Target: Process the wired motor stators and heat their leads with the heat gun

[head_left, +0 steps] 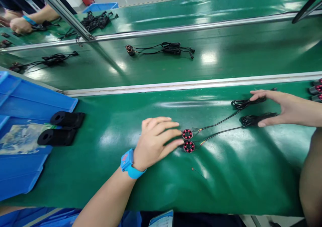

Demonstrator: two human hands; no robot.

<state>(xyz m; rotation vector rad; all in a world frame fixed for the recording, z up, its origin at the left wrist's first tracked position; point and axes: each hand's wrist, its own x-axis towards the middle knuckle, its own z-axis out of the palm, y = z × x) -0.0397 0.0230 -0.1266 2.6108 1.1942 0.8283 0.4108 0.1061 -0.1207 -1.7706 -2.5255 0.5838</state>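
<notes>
Two small ring-shaped motor stators with red-pink windings, the upper one [187, 134] and the lower one [189, 146], lie side by side on the green mat. My left hand [157, 138] has its fingers stretched out, the tips touching the stators' left edges. From each stator a black cable runs right to a coiled bundle, one upper [241, 104] and one lower [249, 120]. Over the far ends of these bundles, my right hand [289, 108] is spread, fingers by the upper coil and thumb by the lower. Whether it grips either cable firmly is hard to see.
Blue bins [22, 173] stand at the left, with two black cylindrical housings [57, 137] beside them. A white rail [176, 86] crosses behind the mat. Beyond lies another stator with cable [171, 48]. A co-worker's hand [21, 25] handles cables at top left.
</notes>
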